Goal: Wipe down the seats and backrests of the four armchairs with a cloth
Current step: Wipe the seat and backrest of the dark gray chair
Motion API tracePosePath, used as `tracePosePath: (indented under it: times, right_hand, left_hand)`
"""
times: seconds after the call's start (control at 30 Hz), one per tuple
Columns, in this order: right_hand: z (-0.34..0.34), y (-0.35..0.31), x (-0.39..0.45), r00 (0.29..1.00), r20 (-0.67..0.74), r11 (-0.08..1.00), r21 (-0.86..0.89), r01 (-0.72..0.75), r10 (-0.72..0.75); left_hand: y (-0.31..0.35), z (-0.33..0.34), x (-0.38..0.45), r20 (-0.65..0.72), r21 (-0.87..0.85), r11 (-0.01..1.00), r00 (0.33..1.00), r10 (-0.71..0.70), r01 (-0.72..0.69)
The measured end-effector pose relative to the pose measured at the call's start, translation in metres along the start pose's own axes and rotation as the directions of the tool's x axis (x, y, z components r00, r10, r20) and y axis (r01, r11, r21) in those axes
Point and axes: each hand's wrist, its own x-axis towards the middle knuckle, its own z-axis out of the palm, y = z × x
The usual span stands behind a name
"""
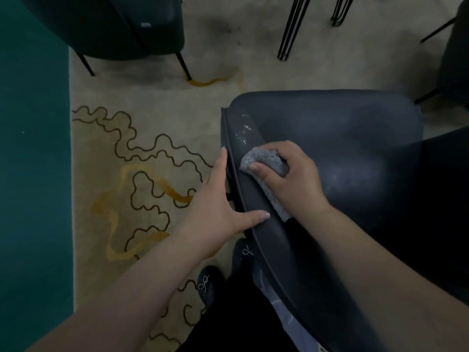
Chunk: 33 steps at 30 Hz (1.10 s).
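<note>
A dark blue armchair (pixel 342 138) fills the right half of the view, seen from above its backrest. My right hand (pixel 291 176) grips a grey cloth (pixel 264 163) and presses it on the inner side of the backrest's left edge. Wet streaks glisten on the surface just above the cloth. My left hand (pixel 218 201) rests on the outer side of that edge, fingers straight along the outside and thumb lying across the rim.
A second dark armchair (pixel 114 26) stands at the top left on thin black legs. Black legs of another seat (pixel 291 29) show at the top centre, and a further chair (pixel 456 59) at the right edge. A beige patterned rug (pixel 142 153) lies beside teal floor (pixel 33 161). My shoes (pixel 210 283) are below.
</note>
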Motion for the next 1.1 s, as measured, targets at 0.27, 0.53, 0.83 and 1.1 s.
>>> tracePosePath:
  times: [0.27, 0.53, 0.83, 1.1]
  right_hand:
    - [0.001, 0.008, -0.006, 1.000, -0.003, 0.997, 0.074, 0.015, -0.015]
    - [0.006, 0.012, 0.027, 1.000, 0.015, 0.986, 0.164, -0.030, 0.028]
    - [0.019, 0.009, 0.064, 1.000, -0.015, 0.992, 0.120, 0.027, -0.025]
    - [0.011, 0.021, 0.036, 0.999, -0.013, 0.975, 0.216, 0.045, -0.043]
  left_hand:
    - [0.003, -0.013, 0.020, 0.025, -0.020, 1.000, 1.000, -0.007, 0.007]
    - [0.009, -0.018, 0.028, 0.026, -0.028, 0.999, 0.999, -0.024, 0.025]
    - [0.011, -0.019, 0.041, 0.005, -0.092, 0.995, 1.000, -0.024, 0.024]
    - [0.015, -0.029, 0.055, 0.035, -0.065, 0.998, 0.999, -0.010, 0.012]
